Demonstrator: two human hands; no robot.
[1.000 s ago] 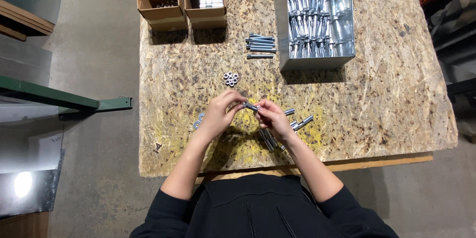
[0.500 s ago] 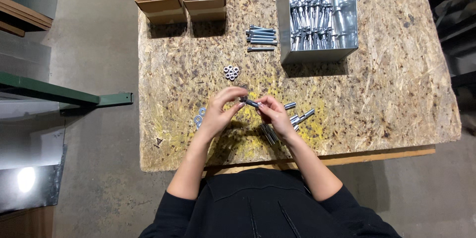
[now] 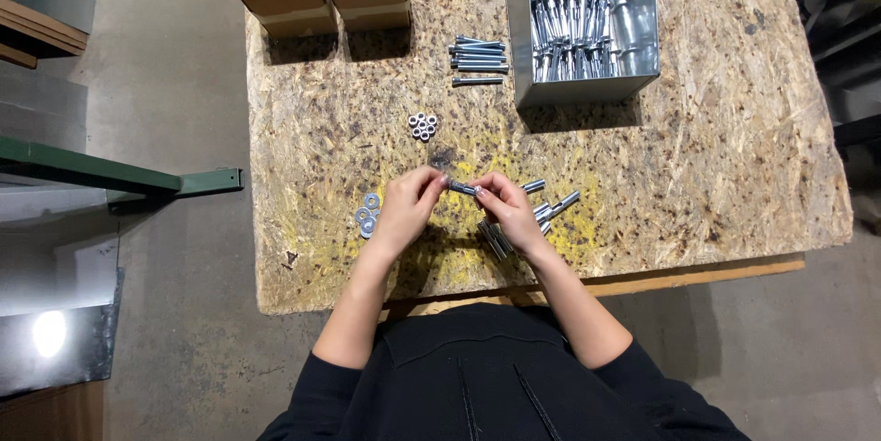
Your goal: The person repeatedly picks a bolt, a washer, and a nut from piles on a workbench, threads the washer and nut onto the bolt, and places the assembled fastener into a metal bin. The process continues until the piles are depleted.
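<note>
My left hand point(image 3: 406, 209) and my right hand point(image 3: 507, 212) meet over the chipboard table point(image 3: 734, 147), both pinching one short silver bolt point(image 3: 462, 188) held level between the fingertips. To the left of my left hand lie a few flat washers point(image 3: 367, 213). Under and beside my right hand lies a loose pile of silver bolts point(image 3: 541, 212). A small cluster of nuts point(image 3: 422, 125) sits a little farther back on the table.
A metal bin point(image 3: 587, 88) full of bolts stands at the back right, with a row of bolts point(image 3: 477, 54) laid beside it. Two open cardboard boxes point(image 3: 321, 0) with small parts stand at the back left. A green beam point(image 3: 110, 179) juts out left of the table.
My hands stay together on the bolt in the same spot; the fingers have shifted slightly. The camera view has tilted a little.
</note>
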